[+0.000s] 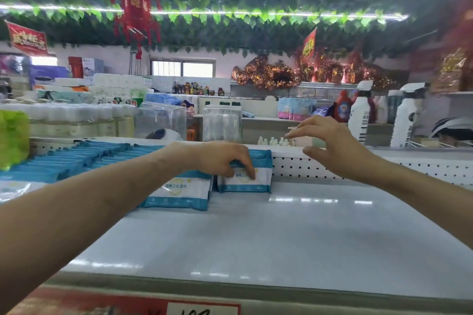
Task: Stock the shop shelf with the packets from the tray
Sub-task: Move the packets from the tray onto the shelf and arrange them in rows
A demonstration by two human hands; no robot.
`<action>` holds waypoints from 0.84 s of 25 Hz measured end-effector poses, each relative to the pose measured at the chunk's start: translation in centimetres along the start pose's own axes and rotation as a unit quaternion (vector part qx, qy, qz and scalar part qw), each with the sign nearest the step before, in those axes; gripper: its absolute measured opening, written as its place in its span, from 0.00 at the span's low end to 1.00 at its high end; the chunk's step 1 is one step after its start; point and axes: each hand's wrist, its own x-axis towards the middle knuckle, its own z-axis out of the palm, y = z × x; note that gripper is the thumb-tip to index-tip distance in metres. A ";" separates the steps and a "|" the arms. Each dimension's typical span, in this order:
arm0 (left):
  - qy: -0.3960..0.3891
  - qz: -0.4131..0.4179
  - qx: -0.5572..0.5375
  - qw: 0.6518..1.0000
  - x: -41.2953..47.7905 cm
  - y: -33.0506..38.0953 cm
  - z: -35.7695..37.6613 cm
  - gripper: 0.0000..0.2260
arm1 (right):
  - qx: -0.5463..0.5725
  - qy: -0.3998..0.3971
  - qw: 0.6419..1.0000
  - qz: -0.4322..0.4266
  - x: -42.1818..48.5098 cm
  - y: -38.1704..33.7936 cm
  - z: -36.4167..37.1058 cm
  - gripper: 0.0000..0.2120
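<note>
Holding upright packet [247, 183] at back of shelf [281, 233] w/ L hand [222, 160], grip curled over its top. Hovering R hand [330, 146] above shelf back, grip wide, empty.

ceiling: I see a green leaf garland [230, 18] across it, with a lit light strip [179, 11] running through.
hanging: red ornament [134, 7] upper left, blurred.
signs: red banner [27, 38] far left; orange-red pennant [309, 45] right of centre; I can't read the text.
back wall: window [188, 68]; dark sauce bottles [194, 88] in a row below it; shiny foil decorations [268, 73] to the right.
left stock: wrapped tissue rolls [120, 84] stacked; green pack [12, 138] at the left edge.
middle: two clear plastic boxes [161, 120]; small white bottles [272, 140] in a row.
right: pink-blue pouches [294, 108]; red detergent bottle [343, 107]; white spray bottles [359, 112].
bottom edge: price label [203, 309], cut off.
</note>
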 end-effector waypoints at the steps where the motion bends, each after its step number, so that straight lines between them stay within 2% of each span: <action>1: 0.005 0.000 0.020 1.000 0.2 -0.1 0.1 0.21 | 0.001 -0.004 1.000 -0.001 -0.2 -0.5 -0.1 0.21; 4: 0.012 -0.010 0.058 0.998 0.4 0.1 -0.2 0.21 | -0.004 -0.020 1.000 -0.015 0.1 -2.1 0.3 0.21; 7: 0.025 -0.033 0.060 0.997 -1.7 -0.2 -0.8 0.15 | -0.012 -0.057 0.998 -0.018 1.4 -5.0 1.6 0.19; 12: 0.088 -0.130 0.082 0.984 -12.7 -2.4 -2.8 0.17 | -0.010 -0.104 0.993 -0.063 5.2 -11.7 6.0 0.19; 16: 0.123 -0.254 0.063 0.957 -27.5 -3.8 -2.2 0.19 | 0.055 -0.112 0.978 -0.169 9.2 -22.8 11.2 0.17; 21: 0.107 -0.413 0.071 0.901 -49.5 -1.5 1.1 0.19 | 0.120 -0.135 0.914 -0.363 10.9 -42.8 18.7 0.22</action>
